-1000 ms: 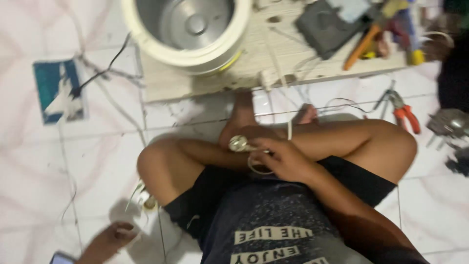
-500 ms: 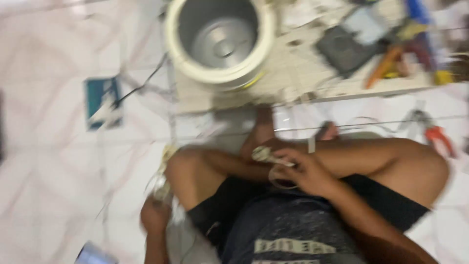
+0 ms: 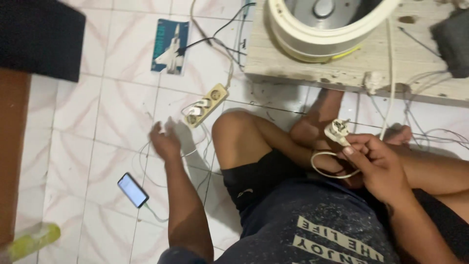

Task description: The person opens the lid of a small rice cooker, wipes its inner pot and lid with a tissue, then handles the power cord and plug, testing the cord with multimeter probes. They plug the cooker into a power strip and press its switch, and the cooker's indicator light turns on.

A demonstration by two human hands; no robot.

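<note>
My right hand (image 3: 375, 165) holds a white power plug (image 3: 338, 131) with its white cord looped below, over my crossed legs. My left hand (image 3: 164, 141) reaches out over the tiled floor and touches thin white cables just beside a cream power strip (image 3: 205, 105), which has a white plug in one socket. The fingers of the left hand are loosely curled on the cable. The plug's cord runs up to a white round cooker body (image 3: 328, 22) standing on a low wooden board (image 3: 351, 68).
A lit phone (image 3: 132, 189) lies on the floor by my left forearm, on a charging cable. A blue card with a jet picture (image 3: 170, 46) lies further off. A dark block (image 3: 39, 36) fills the upper left corner. Loose wires (image 3: 430, 134) trail at right.
The view has swung left. My left hand has moved out from near my body to the cables by the power strip. The right hand still holds the plug.
</note>
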